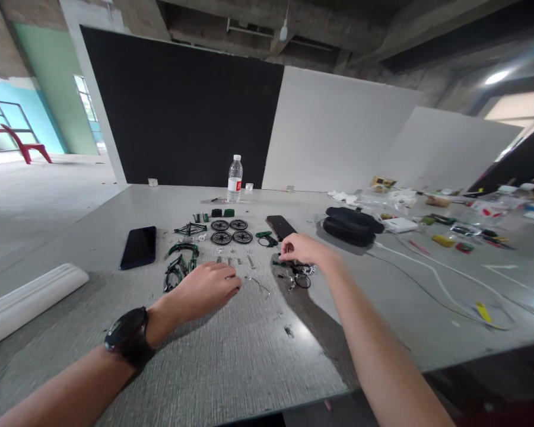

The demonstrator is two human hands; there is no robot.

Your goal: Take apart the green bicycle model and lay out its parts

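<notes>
- Black wheels (221,238), four of them, lie flat in two rows on the grey counter (258,362).
- Small parts (299,276) lie right of the wheels and nearer the person, loosely heaped.
- Right hand (300,248) is at these parts, its fingers drawn close together; I cannot tell whether they grip a piece.
- Left hand (209,286) is on the near side of the wheels, palm down, fingers loosely bent; their undersides are hidden, so I cannot tell whether they hold anything.
- Green frame (180,267) lies left of the wheels and nearer, just beside the left hand.
- Bent wire (261,287) lies on the wheels' near side, between the hands.
- Bottle (234,185) stands upright beyond the wheels.
</notes>
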